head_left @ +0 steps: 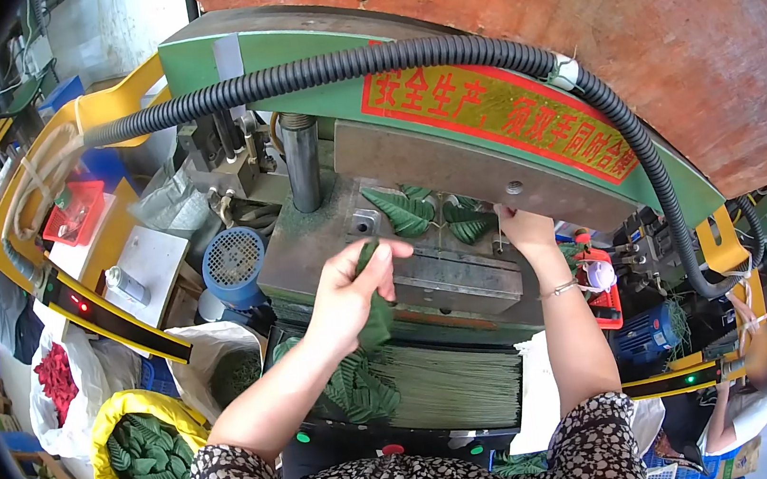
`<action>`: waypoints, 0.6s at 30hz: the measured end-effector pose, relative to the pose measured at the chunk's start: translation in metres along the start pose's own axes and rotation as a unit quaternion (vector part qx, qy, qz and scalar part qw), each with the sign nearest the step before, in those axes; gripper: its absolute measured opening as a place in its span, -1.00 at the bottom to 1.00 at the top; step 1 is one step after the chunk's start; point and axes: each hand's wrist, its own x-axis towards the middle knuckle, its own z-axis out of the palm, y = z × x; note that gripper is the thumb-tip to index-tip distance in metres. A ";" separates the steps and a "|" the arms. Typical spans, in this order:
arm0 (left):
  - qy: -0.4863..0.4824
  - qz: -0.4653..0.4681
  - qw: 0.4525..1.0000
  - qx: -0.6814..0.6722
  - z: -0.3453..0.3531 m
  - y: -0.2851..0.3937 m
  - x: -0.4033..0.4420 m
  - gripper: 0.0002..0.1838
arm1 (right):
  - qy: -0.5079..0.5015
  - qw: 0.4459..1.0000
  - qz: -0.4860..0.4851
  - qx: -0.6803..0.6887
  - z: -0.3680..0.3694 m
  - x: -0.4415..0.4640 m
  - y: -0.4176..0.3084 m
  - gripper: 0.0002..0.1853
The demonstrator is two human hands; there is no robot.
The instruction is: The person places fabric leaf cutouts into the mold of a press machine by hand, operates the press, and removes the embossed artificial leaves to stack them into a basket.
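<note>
- A ribbed black hose [342, 60] is arching across the upper frame; a smooth metal post [303, 165] is standing left of centre.
- Centre, the left hand [350, 291] is pinching a green leaf [377, 325].
- Right of centre, the right hand [530, 229] is reaching beside ridged leaves [469, 221]; its grip I can't tell.

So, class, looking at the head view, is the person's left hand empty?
No, the left hand grips a green leaf, which hangs below the fingers.
</note>
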 end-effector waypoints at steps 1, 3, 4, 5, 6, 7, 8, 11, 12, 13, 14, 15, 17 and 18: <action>0.001 0.000 1.000 0.000 0.004 0.010 0.005 -0.71 | -0.026 0.998 0.012 0.051 -0.004 -0.002 -0.001 -0.79; -0.079 -0.001 0.997 -0.024 0.021 0.031 0.017 -0.70 | -0.067 0.989 0.068 0.114 -0.031 0.000 -0.020 -0.81; -0.081 -0.002 0.996 -0.024 0.032 0.041 0.022 -0.70 | -0.106 0.971 0.123 0.175 -0.051 0.003 -0.035 -0.82; -0.114 0.022 0.993 0.006 0.046 0.049 0.028 -0.71 | -0.143 0.945 0.175 0.235 -0.067 0.006 -0.045 -0.83; -0.146 0.046 0.988 0.036 0.056 0.054 0.033 -0.71 | -0.141 0.946 0.172 0.235 -0.079 0.007 -0.053 -0.83; -0.145 0.048 0.988 0.036 0.065 0.053 0.038 -0.71 | -0.140 0.941 0.167 0.259 -0.092 0.007 -0.060 -0.84; -0.133 0.060 0.988 0.047 0.071 0.049 0.043 -0.72 | -0.139 0.935 0.163 0.282 -0.101 0.006 -0.067 -0.85; -0.111 0.085 0.988 0.069 0.071 0.037 0.055 -0.74 | -0.124 0.923 0.172 0.322 -0.110 -0.005 -0.075 -0.87; -0.035 0.127 0.920 0.370 0.058 0.035 0.053 -0.75 | -0.112 0.916 0.184 0.339 -0.110 -0.009 -0.077 -0.87; 0.046 0.156 0.756 0.634 0.042 0.033 0.053 -0.75 | -0.100 0.908 0.196 0.357 -0.110 -0.009 -0.078 -0.88; 0.069 0.137 0.752 0.641 0.017 0.024 0.060 -0.75 | -0.099 0.908 0.194 0.359 -0.106 -0.007 -0.078 -0.88; 0.091 0.119 0.748 0.647 -0.002 0.017 0.065 -0.74 | -0.070 0.882 0.217 0.413 -0.101 -0.003 -0.078 -0.87; 0.095 0.124 0.754 0.638 -0.005 0.019 0.062 -0.73 | -0.013 0.817 0.263 0.513 -0.084 0.005 -0.078 -0.86; 0.097 0.128 0.763 0.626 -0.006 0.019 0.060 -0.73 | -0.014 0.816 0.264 0.514 -0.065 0.010 -0.076 -0.86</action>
